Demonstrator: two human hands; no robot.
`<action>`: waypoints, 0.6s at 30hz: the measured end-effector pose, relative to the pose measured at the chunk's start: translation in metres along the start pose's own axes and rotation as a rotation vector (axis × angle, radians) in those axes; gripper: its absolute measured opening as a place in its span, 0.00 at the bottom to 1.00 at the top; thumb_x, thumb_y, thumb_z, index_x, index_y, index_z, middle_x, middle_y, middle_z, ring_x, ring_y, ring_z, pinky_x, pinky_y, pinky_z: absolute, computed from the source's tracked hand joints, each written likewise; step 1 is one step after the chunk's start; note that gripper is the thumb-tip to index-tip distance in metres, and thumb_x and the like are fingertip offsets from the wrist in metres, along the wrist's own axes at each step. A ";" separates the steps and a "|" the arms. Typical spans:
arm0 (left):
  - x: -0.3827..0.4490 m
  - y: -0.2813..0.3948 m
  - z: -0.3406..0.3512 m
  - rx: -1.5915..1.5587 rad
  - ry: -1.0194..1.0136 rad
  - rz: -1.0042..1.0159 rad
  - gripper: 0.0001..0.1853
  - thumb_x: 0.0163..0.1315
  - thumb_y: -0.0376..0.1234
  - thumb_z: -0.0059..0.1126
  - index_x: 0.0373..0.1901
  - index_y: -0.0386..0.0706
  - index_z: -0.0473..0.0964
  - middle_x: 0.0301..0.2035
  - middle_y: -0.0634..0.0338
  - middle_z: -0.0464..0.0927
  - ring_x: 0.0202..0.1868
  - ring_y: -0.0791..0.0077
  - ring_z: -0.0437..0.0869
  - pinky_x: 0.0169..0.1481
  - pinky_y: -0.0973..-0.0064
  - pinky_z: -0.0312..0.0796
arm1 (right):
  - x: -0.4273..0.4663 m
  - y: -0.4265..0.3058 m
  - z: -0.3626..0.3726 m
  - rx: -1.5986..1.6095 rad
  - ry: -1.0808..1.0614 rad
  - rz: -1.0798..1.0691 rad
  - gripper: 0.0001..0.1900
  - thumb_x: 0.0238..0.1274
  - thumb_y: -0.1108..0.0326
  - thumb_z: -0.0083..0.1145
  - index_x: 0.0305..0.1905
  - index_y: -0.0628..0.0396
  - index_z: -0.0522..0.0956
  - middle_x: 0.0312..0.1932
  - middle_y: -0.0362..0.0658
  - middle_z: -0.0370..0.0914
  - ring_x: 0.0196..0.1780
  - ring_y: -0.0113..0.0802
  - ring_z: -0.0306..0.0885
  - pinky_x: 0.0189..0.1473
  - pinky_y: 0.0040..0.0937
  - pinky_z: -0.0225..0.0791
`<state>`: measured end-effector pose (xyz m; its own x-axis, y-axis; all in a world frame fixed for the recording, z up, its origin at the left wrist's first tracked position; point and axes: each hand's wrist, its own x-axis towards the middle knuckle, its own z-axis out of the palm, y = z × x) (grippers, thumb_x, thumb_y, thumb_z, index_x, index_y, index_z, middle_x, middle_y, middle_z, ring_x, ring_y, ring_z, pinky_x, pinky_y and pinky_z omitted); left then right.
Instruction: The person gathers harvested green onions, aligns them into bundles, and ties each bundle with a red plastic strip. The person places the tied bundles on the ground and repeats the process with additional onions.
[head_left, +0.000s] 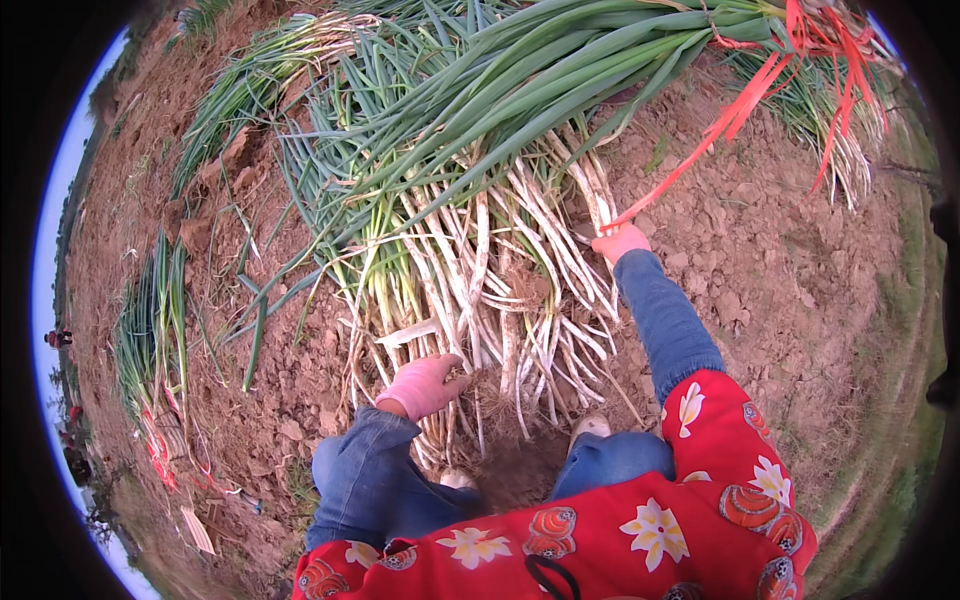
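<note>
Before me lies a large heap of green onions (450, 262), white stalks and roots towards me, green leaves away. My left hand (424, 386), in a pink glove, is over the lower stalks at the heap's near left, thumb and fingers apart beside some dry roots. At the heap's right edge, my right hand (621, 241), also gloved in pink, is closed around the white ends of a few stalks (596, 191). A strip of red plastic ribbon (701, 146) runs down to this hand; whether it is gripped too, I cannot tell.
A bundle with long green leaves (540, 90) lies across the heap's top, red ribbon at its far right end. More onions lie at the upper left (247, 90), left (154, 337) and upper right (840, 120). Cloddy soil (750, 255) surrounds them; my shoes (590, 427) are close to the roots.
</note>
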<state>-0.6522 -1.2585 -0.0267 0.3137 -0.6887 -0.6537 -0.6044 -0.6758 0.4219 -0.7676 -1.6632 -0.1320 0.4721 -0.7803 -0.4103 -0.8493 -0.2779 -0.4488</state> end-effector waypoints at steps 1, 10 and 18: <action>0.000 -0.003 0.002 0.004 0.017 0.011 0.26 0.69 0.51 0.56 0.59 0.42 0.75 0.50 0.47 0.83 0.54 0.50 0.83 0.58 0.59 0.74 | 0.005 0.001 0.001 -0.011 0.020 -0.031 0.35 0.44 0.51 0.70 0.54 0.68 0.79 0.53 0.62 0.81 0.57 0.55 0.81 0.60 0.43 0.73; 0.016 -0.004 0.003 0.004 0.031 0.064 0.26 0.68 0.49 0.58 0.59 0.42 0.75 0.49 0.44 0.82 0.54 0.47 0.82 0.59 0.59 0.73 | 0.013 0.016 -0.057 -0.010 0.102 -0.204 0.30 0.40 0.52 0.71 0.46 0.66 0.80 0.44 0.62 0.83 0.51 0.56 0.83 0.56 0.44 0.73; 0.020 -0.009 0.003 -0.043 -0.009 0.059 0.26 0.67 0.49 0.58 0.58 0.42 0.76 0.48 0.44 0.83 0.53 0.47 0.83 0.59 0.57 0.73 | -0.091 -0.070 -0.066 -0.076 0.170 -0.214 0.26 0.47 0.55 0.70 0.47 0.63 0.77 0.42 0.60 0.84 0.50 0.56 0.83 0.56 0.46 0.74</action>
<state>-0.6420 -1.2655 -0.0455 0.2719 -0.7254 -0.6323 -0.5898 -0.6448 0.4862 -0.7668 -1.6102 -0.0111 0.6016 -0.7803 -0.1711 -0.7530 -0.4824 -0.4476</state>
